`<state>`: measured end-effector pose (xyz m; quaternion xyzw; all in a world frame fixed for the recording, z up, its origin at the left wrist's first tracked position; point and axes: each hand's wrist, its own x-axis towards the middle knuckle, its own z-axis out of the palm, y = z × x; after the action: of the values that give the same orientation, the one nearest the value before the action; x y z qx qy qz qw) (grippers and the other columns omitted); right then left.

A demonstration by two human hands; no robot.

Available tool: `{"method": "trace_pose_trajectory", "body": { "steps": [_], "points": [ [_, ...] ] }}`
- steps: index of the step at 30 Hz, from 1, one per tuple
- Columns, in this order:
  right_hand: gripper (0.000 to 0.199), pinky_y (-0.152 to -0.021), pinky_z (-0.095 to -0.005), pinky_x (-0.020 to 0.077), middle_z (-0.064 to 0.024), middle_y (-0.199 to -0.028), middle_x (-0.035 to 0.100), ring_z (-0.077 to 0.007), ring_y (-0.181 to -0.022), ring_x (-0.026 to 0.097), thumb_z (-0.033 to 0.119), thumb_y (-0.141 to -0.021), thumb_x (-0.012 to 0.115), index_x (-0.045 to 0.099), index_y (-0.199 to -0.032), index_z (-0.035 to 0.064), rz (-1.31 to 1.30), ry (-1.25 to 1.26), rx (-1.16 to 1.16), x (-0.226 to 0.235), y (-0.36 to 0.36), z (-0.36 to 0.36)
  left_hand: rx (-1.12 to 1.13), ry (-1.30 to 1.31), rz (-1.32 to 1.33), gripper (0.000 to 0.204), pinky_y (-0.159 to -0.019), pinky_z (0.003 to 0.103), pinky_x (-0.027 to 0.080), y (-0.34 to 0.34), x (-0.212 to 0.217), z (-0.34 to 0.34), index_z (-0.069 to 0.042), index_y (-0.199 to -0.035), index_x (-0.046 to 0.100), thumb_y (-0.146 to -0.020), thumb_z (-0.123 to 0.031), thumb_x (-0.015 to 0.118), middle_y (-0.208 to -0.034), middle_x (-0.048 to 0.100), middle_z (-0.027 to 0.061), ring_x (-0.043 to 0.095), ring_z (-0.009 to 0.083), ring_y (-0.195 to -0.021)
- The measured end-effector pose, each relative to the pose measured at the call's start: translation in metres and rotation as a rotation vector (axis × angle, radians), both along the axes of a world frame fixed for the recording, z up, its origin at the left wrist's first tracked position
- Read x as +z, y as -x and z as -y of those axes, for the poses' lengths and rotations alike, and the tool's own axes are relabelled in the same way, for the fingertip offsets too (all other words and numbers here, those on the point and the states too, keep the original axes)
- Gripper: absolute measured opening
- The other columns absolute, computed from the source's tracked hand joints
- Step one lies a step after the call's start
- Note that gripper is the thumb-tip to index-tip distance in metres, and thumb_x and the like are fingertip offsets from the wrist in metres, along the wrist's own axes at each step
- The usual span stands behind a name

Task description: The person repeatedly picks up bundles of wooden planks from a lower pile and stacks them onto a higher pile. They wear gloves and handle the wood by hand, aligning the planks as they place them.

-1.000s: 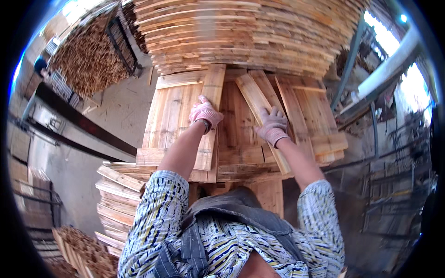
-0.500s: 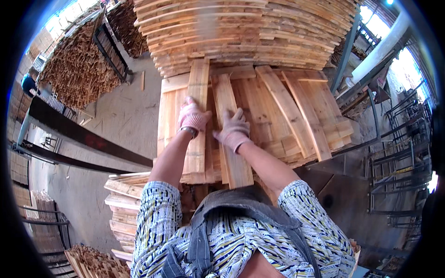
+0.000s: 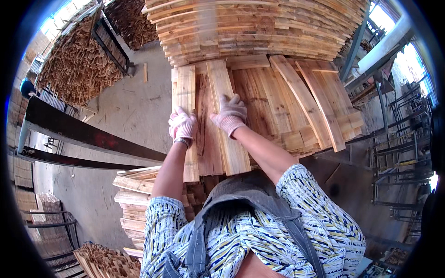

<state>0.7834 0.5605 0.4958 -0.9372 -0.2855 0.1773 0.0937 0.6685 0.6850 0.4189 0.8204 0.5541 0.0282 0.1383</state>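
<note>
1. Head view: the left hand, in a pale knitted work glove, is laid flat on a narrow pale wooden plank at the left edge of the layer, fingers spread and pressing down rather than gripping.
2. The right hand, gloved the same way, is pressed open-palmed on a longer light-coloured plank just beside it, with a darker reddish board lying between the two.
3. Both planks are set lengthwise and side by side, apparently so that they are squared up into an even layer.
4. A tall stack of sawn boards is seen beyond, and slanted loose planks lie to the right.
5. A dark metal beam is seen at left, above a grey concrete floor.
</note>
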Motion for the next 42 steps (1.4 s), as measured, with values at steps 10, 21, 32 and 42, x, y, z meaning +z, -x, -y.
{"method": "trace_pose_trajectory", "body": {
  "steps": [10,21,32,42],
  "points": [
    [0.097,-0.116,-0.0455,0.0412,-0.0250,-0.163,0.023,-0.0402,-0.148,0.033,0.052,-0.084,0.073,0.023,-0.162,0.0243,-0.300,-0.217,-0.029,-0.027,-0.049,0.063,-0.039,0.228,0.202,0.078,-0.099,0.050,0.051,0.028,0.014,-0.034,-0.005,-0.140,0.041,-0.087,-0.053,0.072,-0.135,0.055,0.0280,0.060,0.0444,-0.122],
    [0.081,-0.119,-0.0548,0.0294,-0.0219,-0.166,0.020,-0.0446,-0.149,0.027,0.066,-0.091,0.054,0.035,-0.158,0.0244,0.298,-0.088,0.037,-0.047,-0.115,0.067,-0.197,-0.139,0.245,0.097,-0.111,0.052,0.039,0.030,0.017,-0.014,-0.005,-0.153,0.034,-0.082,-0.057,0.075,-0.151,0.039,0.0263,0.039,0.0440,-0.139],
    [0.075,-0.100,-0.0506,0.0505,-0.0254,-0.142,0.052,-0.0418,-0.126,0.056,0.050,-0.091,0.064,0.036,-0.152,0.0163,0.023,-0.264,-0.094,-0.088,-0.034,0.004,-0.996,-0.267,0.045,0.095,-0.123,0.061,0.015,0.110,0.016,0.121,0.003,-0.148,0.036,-0.078,-0.049,0.073,-0.156,0.033,0.0316,0.030,0.0498,-0.146],
    [0.052,-0.104,-0.0496,0.0482,-0.0232,-0.139,0.057,-0.0417,-0.124,0.058,0.038,-0.096,0.055,0.051,-0.145,0.0203,0.029,-0.547,-0.106,-0.115,-0.046,0.013,-0.932,-0.529,-0.162,0.093,-0.121,0.063,0.018,0.097,-0.023,0.116,0.001,-0.150,0.029,-0.081,-0.043,0.074,-0.156,0.031,0.0325,0.029,0.0495,-0.147]
  ]
}}
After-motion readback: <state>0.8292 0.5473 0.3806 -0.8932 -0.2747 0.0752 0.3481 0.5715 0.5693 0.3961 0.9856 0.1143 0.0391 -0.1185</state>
